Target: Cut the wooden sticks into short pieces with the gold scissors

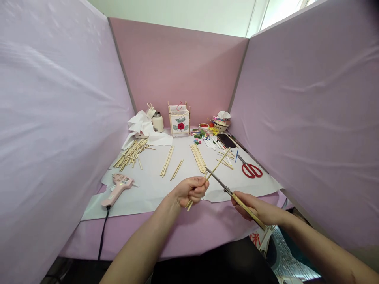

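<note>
My left hand (194, 189) is closed around thin bamboo sticks (220, 161). One long stick slants up to the right from the fist, and stick ends poke out below it. In my right hand (250, 209) is a pair of shears (219, 181) with yellowish handles and a dark metal pivot. The blades point up and left, their tips close by the sticks just above my left fist. Whether they touch the stick I cannot tell. Behind the fist lies a row of bamboo sticks (197, 157). Left of it are a few long sticks (167, 160) and a shorter pair (177, 170).
A pink glue gun (120, 187) with a black cord lies left, below a stick pile (132, 154). Red-handled scissors (251, 170) are at right, near markers (209, 142) and a phone (227, 141). A rose-decorated lantern (180, 123) and a jar (158, 122) stand behind.
</note>
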The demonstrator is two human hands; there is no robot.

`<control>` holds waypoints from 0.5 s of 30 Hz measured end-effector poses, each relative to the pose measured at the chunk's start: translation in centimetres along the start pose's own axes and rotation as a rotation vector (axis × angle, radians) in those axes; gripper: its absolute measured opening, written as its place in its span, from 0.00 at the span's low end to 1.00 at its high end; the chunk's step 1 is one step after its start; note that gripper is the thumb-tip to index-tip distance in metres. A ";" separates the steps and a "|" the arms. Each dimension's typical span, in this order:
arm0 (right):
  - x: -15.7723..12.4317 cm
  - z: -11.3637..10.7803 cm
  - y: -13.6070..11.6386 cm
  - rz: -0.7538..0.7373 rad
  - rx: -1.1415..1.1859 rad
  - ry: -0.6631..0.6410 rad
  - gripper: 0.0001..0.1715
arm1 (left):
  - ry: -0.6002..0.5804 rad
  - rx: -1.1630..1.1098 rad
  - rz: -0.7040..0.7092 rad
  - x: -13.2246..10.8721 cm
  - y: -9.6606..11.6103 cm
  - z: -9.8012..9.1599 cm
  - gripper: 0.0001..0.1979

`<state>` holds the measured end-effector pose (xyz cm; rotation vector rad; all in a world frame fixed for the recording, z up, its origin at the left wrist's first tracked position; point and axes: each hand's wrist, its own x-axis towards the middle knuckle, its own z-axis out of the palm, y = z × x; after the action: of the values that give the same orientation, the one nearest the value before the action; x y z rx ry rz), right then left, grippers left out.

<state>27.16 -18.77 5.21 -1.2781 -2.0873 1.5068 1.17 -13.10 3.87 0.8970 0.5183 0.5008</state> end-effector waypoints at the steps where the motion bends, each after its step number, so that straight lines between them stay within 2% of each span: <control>1: 0.0 0.0 0.1 -0.004 -0.003 -0.008 0.14 | 0.006 0.004 0.001 0.0 0.0 0.0 0.10; 3: 0.1 0.0 0.3 0.007 -0.002 -0.001 0.15 | 0.050 0.057 0.028 0.2 -0.1 0.2 0.10; 5: 0.2 0.1 0.6 0.032 -0.013 0.045 0.16 | 0.145 0.193 0.082 0.5 -0.2 0.6 0.12; 7: 0.4 0.3 0.7 0.060 -0.023 0.093 0.17 | 0.337 0.454 0.201 0.9 -0.6 0.9 0.13; 9: 0.5 0.4 0.7 0.097 -0.007 0.104 0.16 | 0.598 0.825 0.375 1.4 -1.2 1.2 0.12; 11: 0.7 0.7 0.6 0.141 0.046 0.086 0.17 | 0.797 1.180 0.507 1.7 -1.9 1.2 0.12; 13: 0.7 1.0 0.7 0.177 0.116 0.068 0.19 | 0.873 1.400 0.537 2.0 -2.5 1.2 0.11; 15: 0.7 1.3 0.8 0.191 0.164 0.073 0.21 | 0.882 1.461 0.528 2.2 -2.7 1.1 0.11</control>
<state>26.31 -18.95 3.75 -1.4790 -1.7986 1.6439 4.09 -13.88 1.75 2.2544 1.5596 1.0262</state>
